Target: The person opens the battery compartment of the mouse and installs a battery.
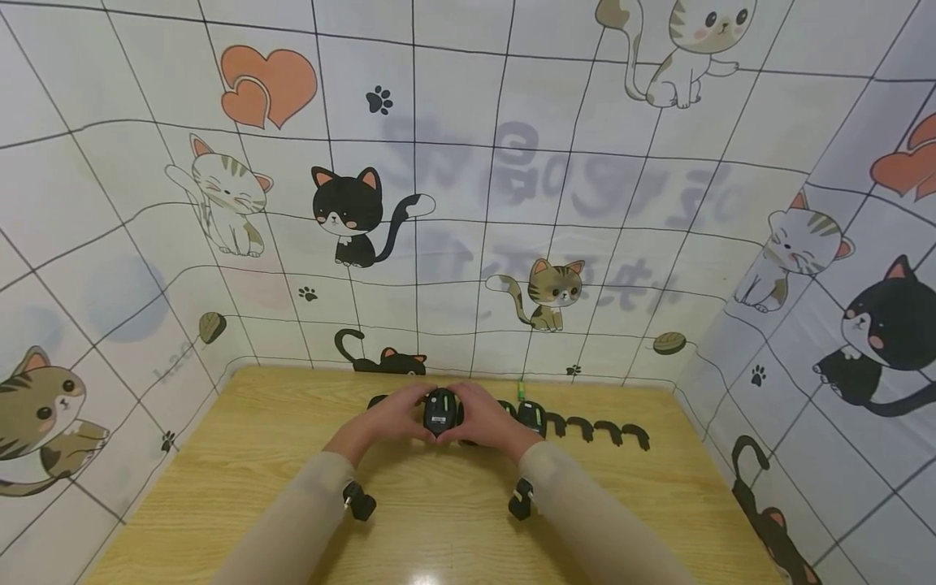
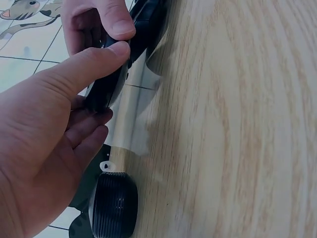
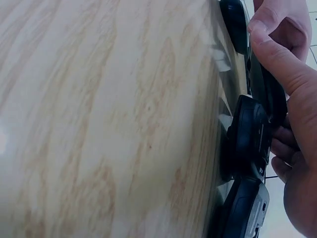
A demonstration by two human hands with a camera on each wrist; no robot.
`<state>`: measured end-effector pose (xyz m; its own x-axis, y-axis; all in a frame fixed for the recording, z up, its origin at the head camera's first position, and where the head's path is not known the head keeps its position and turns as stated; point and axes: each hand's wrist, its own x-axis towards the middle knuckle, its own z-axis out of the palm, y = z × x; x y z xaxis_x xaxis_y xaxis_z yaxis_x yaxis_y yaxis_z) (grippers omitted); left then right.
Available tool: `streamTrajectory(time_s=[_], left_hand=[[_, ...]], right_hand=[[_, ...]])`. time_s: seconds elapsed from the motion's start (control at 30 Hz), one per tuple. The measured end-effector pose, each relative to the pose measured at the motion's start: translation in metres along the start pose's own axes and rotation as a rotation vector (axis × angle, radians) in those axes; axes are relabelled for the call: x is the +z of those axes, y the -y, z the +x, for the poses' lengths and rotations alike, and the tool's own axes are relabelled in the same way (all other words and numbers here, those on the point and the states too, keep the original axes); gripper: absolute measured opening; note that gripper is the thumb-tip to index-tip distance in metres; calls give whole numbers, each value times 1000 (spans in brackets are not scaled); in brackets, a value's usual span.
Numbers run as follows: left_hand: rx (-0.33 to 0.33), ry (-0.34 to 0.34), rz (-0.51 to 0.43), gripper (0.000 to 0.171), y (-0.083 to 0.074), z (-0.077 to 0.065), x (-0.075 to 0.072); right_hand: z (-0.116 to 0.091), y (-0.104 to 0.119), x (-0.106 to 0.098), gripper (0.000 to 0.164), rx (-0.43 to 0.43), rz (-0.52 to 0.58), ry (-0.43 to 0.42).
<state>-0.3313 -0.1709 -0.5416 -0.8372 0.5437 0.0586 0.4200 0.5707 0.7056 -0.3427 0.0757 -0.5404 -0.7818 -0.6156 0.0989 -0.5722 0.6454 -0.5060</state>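
Observation:
Both hands hold one black computer mouse [image 1: 440, 412] between them near the back of the table, its label and a green strip facing up toward the head view. My left hand [image 1: 398, 413] grips its left side, thumb on the near edge and fingers beneath, as the left wrist view shows. From the other side my right hand [image 1: 486, 416] grips it, the two thumb tips meeting at the near edge. Just right of that hand lie more black mice [image 3: 247, 134], partly hidden by it in the head view. A ribbed black rounded piece [image 2: 114, 206] lies beyond my left hand.
Several curved black covers [image 1: 581, 428] stretch in a row to the right on the wooden table [image 1: 292, 455]. A small green object [image 1: 522, 390] is at the back edge. Behind and at both sides hangs a cat-printed cloth [image 1: 453, 187].

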Motion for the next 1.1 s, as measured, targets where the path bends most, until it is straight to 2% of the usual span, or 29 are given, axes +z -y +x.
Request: streamTrajectory(time_s=[0.27, 0.5, 0.63, 0.8, 0.93, 1.1], left_hand=[[-46, 16, 73, 93, 5, 4, 6], [12, 39, 100, 87, 7, 5, 7], [4, 44, 111, 89, 5, 5, 7], [-24, 31, 139, 99, 0, 2, 7], [-70, 3, 189, 106, -1, -1, 5], [-97, -45, 191, 100, 5, -11, 0]], right_hand=[[4, -6, 8, 93, -20, -62, -1], [3, -5, 12, 88, -23, -107, -9], [3, -4, 12, 90, -25, -116, -20], [0, -2, 12, 97, -26, -112, -26], [-3, 0, 9, 104, 10, -66, -21], [-7, 3, 6, 101, 35, -34, -16]])
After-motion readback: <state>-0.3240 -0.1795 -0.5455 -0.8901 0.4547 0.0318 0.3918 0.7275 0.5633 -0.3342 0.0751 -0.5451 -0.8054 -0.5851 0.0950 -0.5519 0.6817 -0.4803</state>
